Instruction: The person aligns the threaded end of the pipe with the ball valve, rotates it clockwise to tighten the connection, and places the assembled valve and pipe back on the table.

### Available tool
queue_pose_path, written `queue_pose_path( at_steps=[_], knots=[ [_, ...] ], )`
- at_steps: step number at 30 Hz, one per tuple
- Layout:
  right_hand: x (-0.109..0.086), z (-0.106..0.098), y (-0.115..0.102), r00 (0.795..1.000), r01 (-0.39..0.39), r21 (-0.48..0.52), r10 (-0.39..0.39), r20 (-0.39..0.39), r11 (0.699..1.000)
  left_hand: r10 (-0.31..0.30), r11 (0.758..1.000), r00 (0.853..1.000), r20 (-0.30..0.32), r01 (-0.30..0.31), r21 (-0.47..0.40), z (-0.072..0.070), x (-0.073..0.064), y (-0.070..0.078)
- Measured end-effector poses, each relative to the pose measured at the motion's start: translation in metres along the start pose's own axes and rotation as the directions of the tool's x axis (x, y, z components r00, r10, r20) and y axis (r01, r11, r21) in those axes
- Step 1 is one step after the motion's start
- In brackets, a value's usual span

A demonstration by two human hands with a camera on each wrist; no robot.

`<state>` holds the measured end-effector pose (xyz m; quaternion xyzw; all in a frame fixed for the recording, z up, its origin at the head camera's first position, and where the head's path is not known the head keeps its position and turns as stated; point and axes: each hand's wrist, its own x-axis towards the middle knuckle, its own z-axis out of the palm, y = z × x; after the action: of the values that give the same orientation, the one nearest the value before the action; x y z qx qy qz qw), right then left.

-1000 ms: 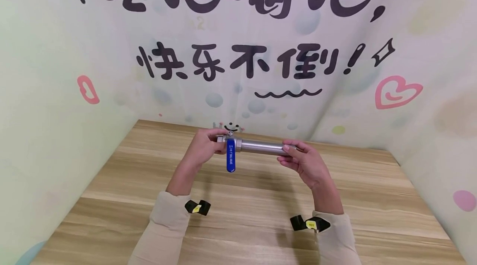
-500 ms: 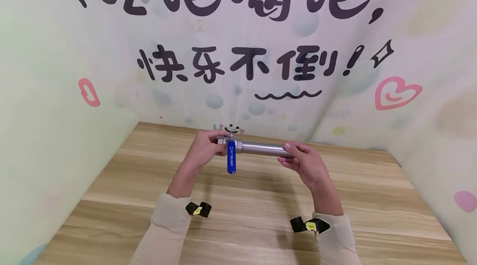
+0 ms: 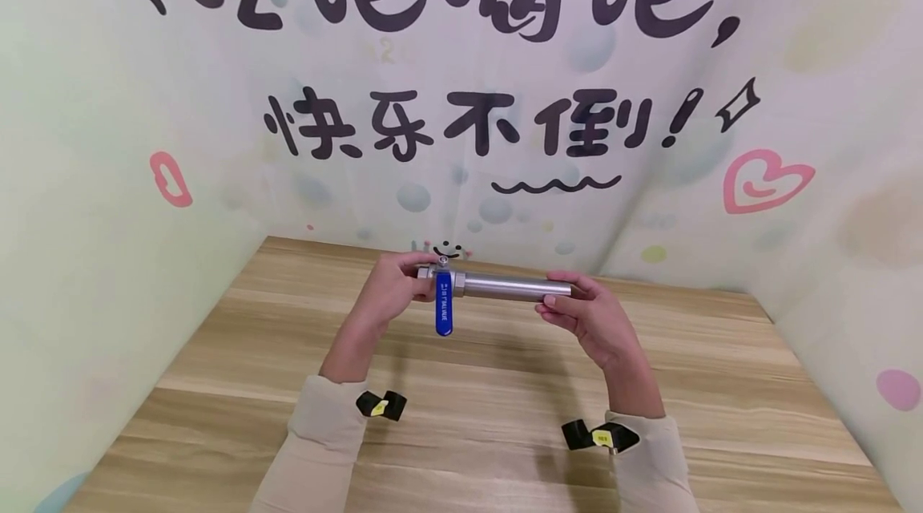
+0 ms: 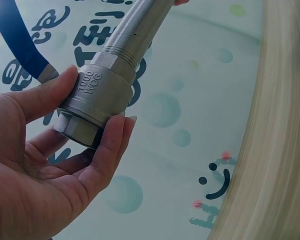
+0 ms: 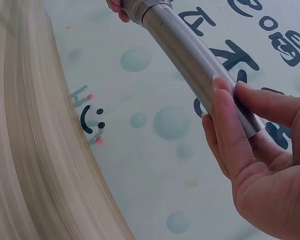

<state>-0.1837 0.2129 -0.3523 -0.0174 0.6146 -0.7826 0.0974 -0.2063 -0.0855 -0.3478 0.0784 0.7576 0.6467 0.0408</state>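
Observation:
A steel ball valve [image 4: 102, 90] with a blue lever handle [image 3: 443, 304] is joined to a straight steel pipe [image 3: 505, 287]. The two are held level above the table, valve at the left. My left hand [image 3: 392, 284] grips the valve body between thumb and fingers, as the left wrist view shows, where "1000 WOG" stands on the metal. Some thread shows where pipe and valve meet. Around the pipe's free end, my right hand [image 3: 587, 313] pinches with its thumb on the near side and fingers behind. The blue lever hangs down toward me.
The wood-grain table [image 3: 461, 433] spreads below both hands. A printed backdrop [image 3: 404, 192] with dark lettering rises behind its far edge, and pale walls stand at both sides. Black wrist mounts [image 3: 382, 405] sit at the sleeves.
My right thumb has slid down from the top of the pipe to its lower near side. The valve and pipe stay almost in place, with the left hand still on the valve.

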Motion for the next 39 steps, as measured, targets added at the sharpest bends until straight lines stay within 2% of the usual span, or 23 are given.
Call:
queue_pose_path(
  at_steps=[14,30,39],
  knots=[
    [-0.0009,0.0006,-0.0008,1.000,-0.018,-0.021,0.018,-0.001,1.000,0.003,1.000,1.000,0.003,-0.003,-0.008,-0.0006,-0.0005,0.0010],
    [0.0006,0.0010,0.0024,0.999,-0.046,-0.107,0.043,-0.034,0.993,0.011,1.000,1.000,0.016,-0.011,-0.030,0.0013,-0.0011,-0.0006],
    [0.0001,0.0037,0.0004,0.998,-0.047,-0.079,0.043,-0.054,0.996,0.021,0.999,1.000,0.016,-0.020,-0.028,0.0002,-0.0016,0.0002]
  ],
)
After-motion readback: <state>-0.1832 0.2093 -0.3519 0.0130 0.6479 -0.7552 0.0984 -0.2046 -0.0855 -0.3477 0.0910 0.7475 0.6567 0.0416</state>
